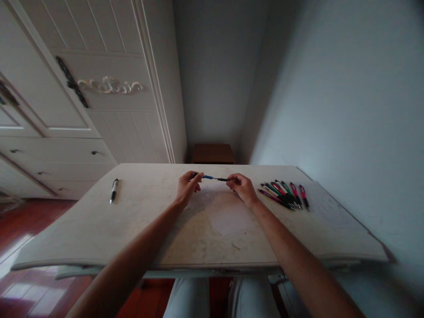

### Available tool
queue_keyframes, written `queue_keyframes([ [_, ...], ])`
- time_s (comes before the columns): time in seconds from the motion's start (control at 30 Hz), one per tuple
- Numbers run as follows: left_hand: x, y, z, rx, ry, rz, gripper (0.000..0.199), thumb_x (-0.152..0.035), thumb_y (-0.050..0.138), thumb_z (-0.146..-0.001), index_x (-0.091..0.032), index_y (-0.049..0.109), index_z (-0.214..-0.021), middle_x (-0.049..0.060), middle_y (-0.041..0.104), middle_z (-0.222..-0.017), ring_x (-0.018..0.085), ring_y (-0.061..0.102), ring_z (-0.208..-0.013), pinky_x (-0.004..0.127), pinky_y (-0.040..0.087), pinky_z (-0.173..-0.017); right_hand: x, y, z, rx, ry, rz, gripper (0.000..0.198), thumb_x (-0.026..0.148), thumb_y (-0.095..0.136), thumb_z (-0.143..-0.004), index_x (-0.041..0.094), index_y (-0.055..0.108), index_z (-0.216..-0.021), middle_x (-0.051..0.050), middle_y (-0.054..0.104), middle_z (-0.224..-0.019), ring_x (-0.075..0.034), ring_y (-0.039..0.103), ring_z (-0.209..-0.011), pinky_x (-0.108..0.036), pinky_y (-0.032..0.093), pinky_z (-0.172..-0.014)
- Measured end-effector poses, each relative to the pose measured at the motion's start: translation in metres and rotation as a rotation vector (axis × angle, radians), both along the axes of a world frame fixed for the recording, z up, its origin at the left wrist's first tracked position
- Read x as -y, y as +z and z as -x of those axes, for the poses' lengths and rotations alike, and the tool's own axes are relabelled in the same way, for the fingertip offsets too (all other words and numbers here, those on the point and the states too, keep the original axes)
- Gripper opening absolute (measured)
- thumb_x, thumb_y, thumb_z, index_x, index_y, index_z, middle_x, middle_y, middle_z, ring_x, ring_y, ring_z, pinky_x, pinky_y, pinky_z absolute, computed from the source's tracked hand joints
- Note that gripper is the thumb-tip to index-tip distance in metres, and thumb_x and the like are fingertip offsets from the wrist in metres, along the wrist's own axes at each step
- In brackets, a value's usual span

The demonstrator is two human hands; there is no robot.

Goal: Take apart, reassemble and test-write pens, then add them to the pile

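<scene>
1. White-and-black pen [114, 191] lies on the bench [96, 229].
2. Left hand [187, 189] pinches a blue barrel [208, 177] above the bench; crooked force could bend the thin rod [215, 179].
3. Right hand [241, 187] pinches the black end piece [223, 179]; a slack hold could drop it.

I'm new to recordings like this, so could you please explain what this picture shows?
There is no machine here: you see a person's two bare hands, filmed by a camera worn on the head, looking forward and down. The left hand holds a blue pen part, the right hand a black pen part, with a thin piece bridging them. On the pale table, a white-and-black pen lies to the left, a cluster of pens to the right, and a sheet of paper between the forearms.
</scene>
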State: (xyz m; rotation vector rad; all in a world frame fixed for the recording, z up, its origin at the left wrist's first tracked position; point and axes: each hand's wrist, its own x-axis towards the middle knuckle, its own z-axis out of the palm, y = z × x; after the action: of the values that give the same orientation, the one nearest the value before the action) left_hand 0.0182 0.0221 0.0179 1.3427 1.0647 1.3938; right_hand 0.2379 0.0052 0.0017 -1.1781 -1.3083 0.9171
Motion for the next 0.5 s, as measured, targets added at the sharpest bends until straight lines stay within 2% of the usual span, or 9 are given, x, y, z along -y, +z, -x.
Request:
queue_keyframes([
  [0.27,0.000,0.003,0.000,0.020,0.014,0.015,0.036,-0.047,0.071,-0.070,-0.014,0.057,-0.069,-0.004,0.051,-0.045,0.006,0.043,-0.037,0.018,0.031,-0.038,-0.005,-0.001,-0.015,0.162,-0.013,-0.056,0.025,0.037,0.070,-0.066,0.019,0.067,-0.082,0.001,0.060,-0.064,-0.012,0.048,-0.056,-0.026,0.038,-0.055],
  [0.5,-0.002,-0.003,0.002,-0.135,-0.026,-0.010,0.035,-0.047,0.070,-0.072,-0.014,0.060,-0.072,-0.002,0.057,-0.052,0.007,0.045,-0.039,0.019,0.032,-0.039,-0.008,-0.008,-0.021,0.302,0.011,-0.132,0.017,0.033,0.067,-0.068,0.019,0.070,-0.078,-0.003,0.067,-0.078,-0.014,0.053,-0.063,-0.028,0.042,-0.062],
])
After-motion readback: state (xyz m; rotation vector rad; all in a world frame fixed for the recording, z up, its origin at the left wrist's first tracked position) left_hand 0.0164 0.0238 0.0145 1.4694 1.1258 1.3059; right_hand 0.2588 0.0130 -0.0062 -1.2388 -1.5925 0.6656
